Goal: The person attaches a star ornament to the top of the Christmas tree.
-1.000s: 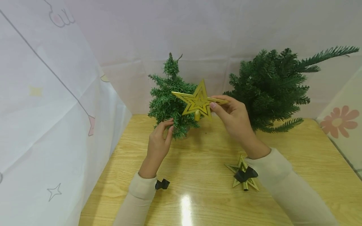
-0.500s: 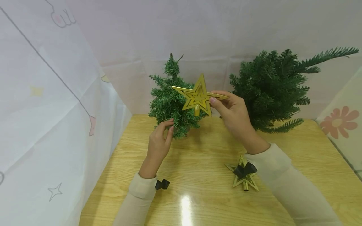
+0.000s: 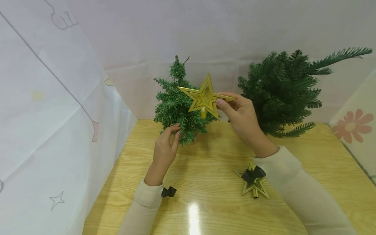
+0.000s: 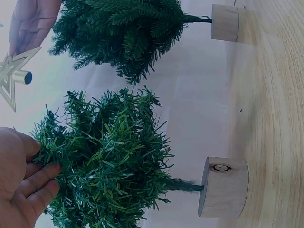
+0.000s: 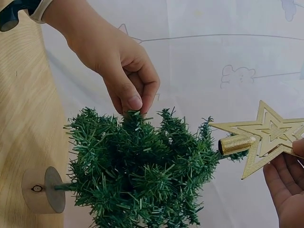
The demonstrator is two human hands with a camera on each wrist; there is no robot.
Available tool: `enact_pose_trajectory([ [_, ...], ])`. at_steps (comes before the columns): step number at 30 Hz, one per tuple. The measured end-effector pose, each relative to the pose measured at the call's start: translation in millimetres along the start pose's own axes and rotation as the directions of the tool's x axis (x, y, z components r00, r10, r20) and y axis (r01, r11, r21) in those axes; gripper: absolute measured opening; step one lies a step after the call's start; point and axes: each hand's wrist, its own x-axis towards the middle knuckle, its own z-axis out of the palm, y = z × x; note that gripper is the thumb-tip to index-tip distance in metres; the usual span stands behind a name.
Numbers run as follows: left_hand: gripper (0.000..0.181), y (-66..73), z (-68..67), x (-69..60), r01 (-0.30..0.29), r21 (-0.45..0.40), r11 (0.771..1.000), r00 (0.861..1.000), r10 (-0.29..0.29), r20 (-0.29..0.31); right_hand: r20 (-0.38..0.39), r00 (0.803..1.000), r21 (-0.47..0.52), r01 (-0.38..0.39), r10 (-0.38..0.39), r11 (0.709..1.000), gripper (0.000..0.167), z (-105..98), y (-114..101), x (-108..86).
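Note:
My right hand [image 3: 243, 114] pinches a gold star tree topper [image 3: 206, 100] by one point, thumb in front and fingers behind. The star's tube socket [image 5: 238, 144] shows its open end in the right wrist view. Held in the air, the star overlaps the right side of the small artificial Christmas tree [image 3: 171, 103] in the head view. My left hand [image 3: 165, 148] pinches a lower front branch of this tree between thumb and fingertips. The tree stands upright on a round wooden base [image 4: 227, 187]. Its narrow top has no hand on it.
A second, darker artificial tree [image 3: 279, 96] stands at the right, one long branch jutting sideways. Another gold star topper [image 3: 255, 190] lies on the wooden table [image 3: 205, 169] below my right wrist, partly covered by a black wrist strap. Printed cloth [image 3: 191, 29] hangs behind.
My right hand has raised the star slightly, away from the table. My left hand stays at the branch, and the lower star has not moved.

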Motion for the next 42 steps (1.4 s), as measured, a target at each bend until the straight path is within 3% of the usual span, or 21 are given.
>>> enact_pose_trajectory([
  [33,0.024,1.1,-2.1,0.3,0.013,-0.008,1.000,1.000,-0.013,0.006,-0.020,0.999,0.083,0.048,-0.046,0.995,0.027,1.7,-7.3,12.3],
  [42,0.024,0.1,-2.1,0.4,0.013,-0.005,1.000,1.000,-0.013,0.003,-0.015,0.998,0.038,0.067,-0.067,0.997,0.027,0.5,-10.7,18.0],
])
